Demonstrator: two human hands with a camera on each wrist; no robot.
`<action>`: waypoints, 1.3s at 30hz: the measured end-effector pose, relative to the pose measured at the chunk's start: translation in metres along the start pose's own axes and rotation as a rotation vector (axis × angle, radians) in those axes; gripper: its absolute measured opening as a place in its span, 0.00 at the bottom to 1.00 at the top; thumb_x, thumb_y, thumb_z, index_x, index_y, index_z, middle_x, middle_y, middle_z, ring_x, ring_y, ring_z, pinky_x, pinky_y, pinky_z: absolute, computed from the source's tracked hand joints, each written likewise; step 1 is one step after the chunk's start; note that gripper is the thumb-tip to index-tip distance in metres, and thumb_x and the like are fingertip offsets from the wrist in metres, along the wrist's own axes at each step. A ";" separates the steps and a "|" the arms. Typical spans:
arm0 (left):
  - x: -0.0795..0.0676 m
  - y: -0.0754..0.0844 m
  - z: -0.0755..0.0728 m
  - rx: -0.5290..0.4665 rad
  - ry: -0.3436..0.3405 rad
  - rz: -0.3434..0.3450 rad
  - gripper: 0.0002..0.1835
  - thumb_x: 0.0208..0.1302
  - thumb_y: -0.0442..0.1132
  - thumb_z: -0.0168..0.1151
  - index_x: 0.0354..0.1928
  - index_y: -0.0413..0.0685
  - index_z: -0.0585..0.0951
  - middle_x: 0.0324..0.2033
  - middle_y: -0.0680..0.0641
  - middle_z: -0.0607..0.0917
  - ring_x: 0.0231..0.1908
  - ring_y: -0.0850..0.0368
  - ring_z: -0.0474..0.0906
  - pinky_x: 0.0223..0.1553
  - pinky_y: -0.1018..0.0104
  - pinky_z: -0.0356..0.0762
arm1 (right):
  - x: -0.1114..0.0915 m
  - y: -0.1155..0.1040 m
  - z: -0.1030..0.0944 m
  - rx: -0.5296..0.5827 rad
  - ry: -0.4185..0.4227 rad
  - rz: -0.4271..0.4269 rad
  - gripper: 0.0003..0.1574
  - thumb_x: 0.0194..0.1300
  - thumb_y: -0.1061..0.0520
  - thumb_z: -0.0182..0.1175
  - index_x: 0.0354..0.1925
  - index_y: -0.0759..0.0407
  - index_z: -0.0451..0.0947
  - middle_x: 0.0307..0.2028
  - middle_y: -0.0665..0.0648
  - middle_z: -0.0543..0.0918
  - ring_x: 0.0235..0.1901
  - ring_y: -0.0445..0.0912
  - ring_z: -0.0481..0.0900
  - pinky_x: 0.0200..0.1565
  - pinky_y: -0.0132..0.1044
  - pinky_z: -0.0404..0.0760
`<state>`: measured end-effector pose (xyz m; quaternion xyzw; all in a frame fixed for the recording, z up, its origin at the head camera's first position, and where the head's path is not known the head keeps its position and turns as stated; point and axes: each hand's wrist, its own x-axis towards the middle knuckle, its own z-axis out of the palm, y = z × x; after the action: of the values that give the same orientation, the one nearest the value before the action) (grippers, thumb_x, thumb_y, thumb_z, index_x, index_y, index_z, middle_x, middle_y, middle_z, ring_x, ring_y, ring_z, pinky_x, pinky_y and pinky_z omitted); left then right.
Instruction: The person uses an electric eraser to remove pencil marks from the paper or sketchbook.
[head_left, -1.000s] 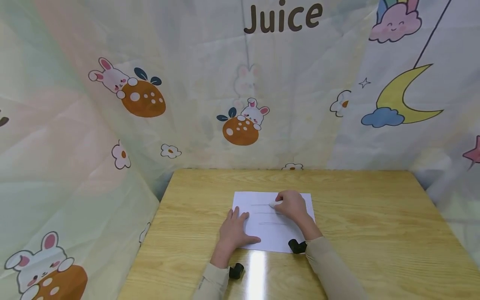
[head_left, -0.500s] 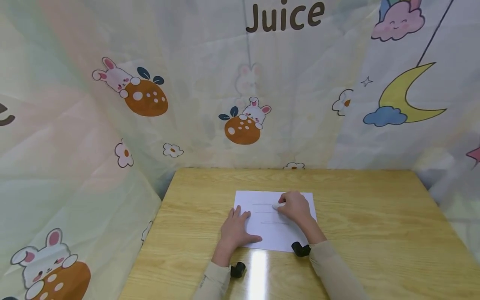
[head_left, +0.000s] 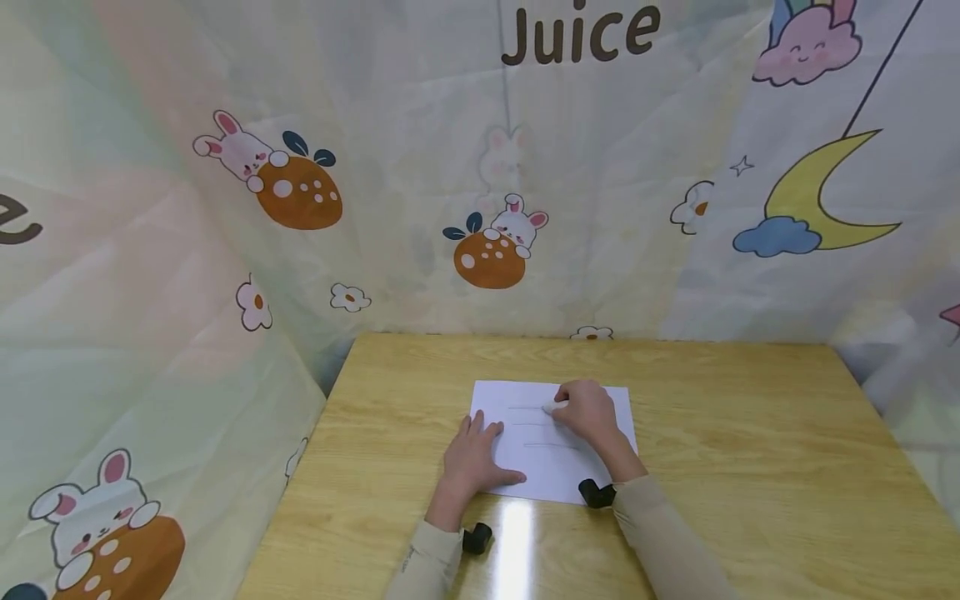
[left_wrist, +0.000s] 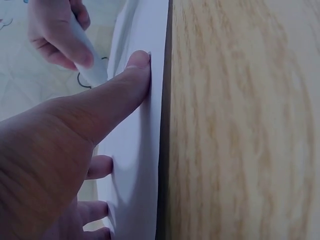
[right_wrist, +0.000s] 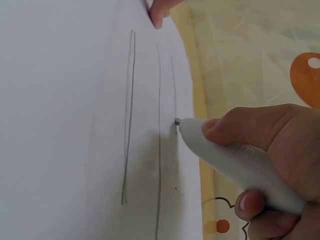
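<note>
A white sheet of paper (head_left: 551, 475) lies on the wooden table, with three pencil lines (right_wrist: 159, 150) across it. My right hand (head_left: 588, 410) grips a thick white electric eraser (right_wrist: 225, 155) with a small grey tip, between thumb and curled fingers. That tip meets the paper at the end of the farthest line, beyond which only faint specks show in the right wrist view. My left hand (head_left: 471, 460) rests flat on the paper's left part, fingers and thumb spread. In the left wrist view its thumb (left_wrist: 120, 92) presses near the sheet's edge.
The wooden table (head_left: 720, 450) extends around the paper on every side. A printed cloth (head_left: 615, 167) with rabbits, flowers and a moon hangs behind and at the sides. Black wrist cameras sit at both cuffs, the right one (head_left: 596, 493) over the paper's near edge.
The right hand shifts the electric eraser slightly back and forth along the farthest line. The left hand stays in place on the paper. The head view has turned a little leftward.
</note>
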<state>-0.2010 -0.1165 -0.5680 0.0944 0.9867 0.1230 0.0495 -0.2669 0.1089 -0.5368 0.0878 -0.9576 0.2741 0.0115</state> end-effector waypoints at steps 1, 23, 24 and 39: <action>0.000 0.000 0.000 0.000 -0.004 -0.001 0.54 0.37 0.75 0.69 0.66 0.54 0.74 0.70 0.36 0.62 0.70 0.37 0.54 0.61 0.47 0.66 | 0.000 0.000 0.000 0.004 -0.003 0.004 0.06 0.49 0.57 0.72 0.29 0.55 0.86 0.30 0.52 0.85 0.27 0.45 0.79 0.29 0.42 0.79; 0.002 0.000 0.004 -0.009 -0.003 0.006 0.54 0.37 0.75 0.69 0.65 0.53 0.74 0.70 0.36 0.62 0.69 0.36 0.54 0.60 0.47 0.67 | 0.001 -0.001 0.003 -0.010 -0.038 0.023 0.08 0.50 0.54 0.74 0.28 0.55 0.85 0.29 0.51 0.84 0.28 0.45 0.78 0.30 0.42 0.79; 0.002 0.000 0.004 -0.008 0.003 0.010 0.53 0.37 0.75 0.69 0.65 0.53 0.74 0.70 0.36 0.62 0.69 0.36 0.54 0.60 0.46 0.68 | 0.001 -0.001 0.003 -0.013 -0.037 0.019 0.07 0.50 0.54 0.73 0.28 0.55 0.85 0.29 0.51 0.85 0.28 0.46 0.79 0.30 0.42 0.79; 0.002 -0.003 0.006 0.000 -0.002 -0.007 0.54 0.37 0.76 0.68 0.66 0.54 0.73 0.71 0.36 0.60 0.70 0.37 0.53 0.61 0.47 0.66 | 0.006 -0.001 0.005 0.016 -0.031 0.010 0.07 0.50 0.55 0.72 0.30 0.56 0.85 0.31 0.52 0.85 0.30 0.47 0.80 0.32 0.44 0.80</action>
<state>-0.2028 -0.1176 -0.5742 0.0909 0.9870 0.1225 0.0508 -0.2725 0.1041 -0.5405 0.0873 -0.9558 0.2806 -0.0054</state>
